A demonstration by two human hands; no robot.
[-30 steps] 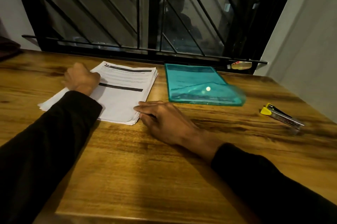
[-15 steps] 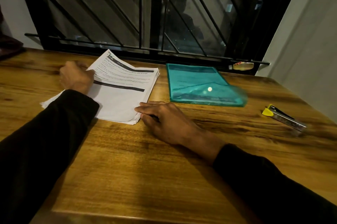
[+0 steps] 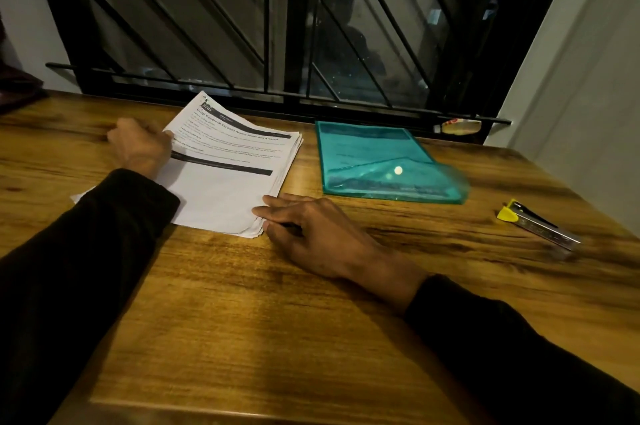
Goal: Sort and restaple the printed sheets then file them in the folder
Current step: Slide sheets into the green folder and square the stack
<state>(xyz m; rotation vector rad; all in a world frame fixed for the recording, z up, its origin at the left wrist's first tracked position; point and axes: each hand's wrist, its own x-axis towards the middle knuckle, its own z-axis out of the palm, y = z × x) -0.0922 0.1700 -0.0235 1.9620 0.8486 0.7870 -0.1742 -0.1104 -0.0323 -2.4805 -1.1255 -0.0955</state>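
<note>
A stack of white printed sheets lies on the wooden table, left of centre. My left hand grips the stack's far left edge and lifts the top sheet's far corner. My right hand rests flat on the table, its fingertips pressing the stack's near right corner. To the right of the sheets lies a teal see-through folder with a white snap button, its flap closed. A silver stapler with a yellow end sits far right, away from both hands.
A dark window with black metal bars runs along the table's far edge. A white wall stands at the right. A small object lies on the sill behind the folder. A dark object sits at the far left.
My left hand has raised the far left corner of the top sheet, which earlier lay flat. My right hand has stayed at the stack's near corner.
</note>
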